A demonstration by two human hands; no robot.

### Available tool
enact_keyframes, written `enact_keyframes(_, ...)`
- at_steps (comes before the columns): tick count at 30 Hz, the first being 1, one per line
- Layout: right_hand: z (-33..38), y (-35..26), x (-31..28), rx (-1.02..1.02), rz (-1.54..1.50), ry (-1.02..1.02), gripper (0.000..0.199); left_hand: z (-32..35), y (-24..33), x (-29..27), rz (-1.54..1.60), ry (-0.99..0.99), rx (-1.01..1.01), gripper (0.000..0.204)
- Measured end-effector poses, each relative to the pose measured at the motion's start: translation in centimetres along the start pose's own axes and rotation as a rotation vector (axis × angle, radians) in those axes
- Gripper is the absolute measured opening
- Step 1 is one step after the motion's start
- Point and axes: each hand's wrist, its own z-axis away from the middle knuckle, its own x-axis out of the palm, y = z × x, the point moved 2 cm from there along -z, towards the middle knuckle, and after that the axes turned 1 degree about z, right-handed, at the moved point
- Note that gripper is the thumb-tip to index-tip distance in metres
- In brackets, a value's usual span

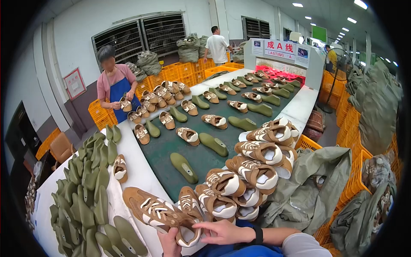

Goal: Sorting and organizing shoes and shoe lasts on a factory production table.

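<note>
A brown sneaker with white stripes and laces point(150, 210) is at the near edge of the table, its toe pointing up and left. My left hand point(170, 243) is closed on it near the heel, the thumb along its side. At the open heel collar, the bent fingers of my right hand point(226, 233) grip the rim. Beside the right hand, a heap of matching sneakers point(252, 171) is stacked on the right. Many green shoe lasts point(87, 188) are piled on the white tabletop point(141, 171) to the left.
A green conveyor belt point(167, 150) carries sneakers and lasts in rows toward a machine with a red-lit opening point(280, 76). Across the belt, a co-worker in a blue apron point(122, 92) handles a sneaker. Orange crates point(349, 167) and a grey-green sack point(308, 192) stand at the right.
</note>
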Motion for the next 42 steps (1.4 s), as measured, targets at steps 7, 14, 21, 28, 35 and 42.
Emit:
enact_keyframes(7,-0.1,1.4,1.0,-0.064,0.058,-0.088,0.037,0.4,-1.5,-0.2,-0.068,-0.005,-0.212,0.064)
enact_keyframes(14,-0.8,2.0,-0.1,-0.192,0.17,0.173,0.032,1.3,1.7,3.2,-0.974,-0.243,0.288,0.094)
enact_keyframes(21,-0.1,0.4,0.3,-0.257,0.214,0.079,0.03,2.1,3.5,4.1,-1.237,-0.365,0.459,0.053)
enact_keyframes(28,5.0,-0.2,-2.9,-0.065,-0.054,-0.174,0.033,0.0,4.1,0.8,-0.967,-0.231,0.221,0.025)
enact_keyframes(35,19.3,17.5,-4.3,0.828,-0.514,-0.443,0.023,-12.7,1.1,-9.7,-0.519,-0.186,0.086,0.049)
enact_keyframes(42,32.4,26.2,-2.5,1.224,-0.535,0.169,0.027,-25.8,-6.5,-7.1,-0.512,-0.058,-0.195,0.03)
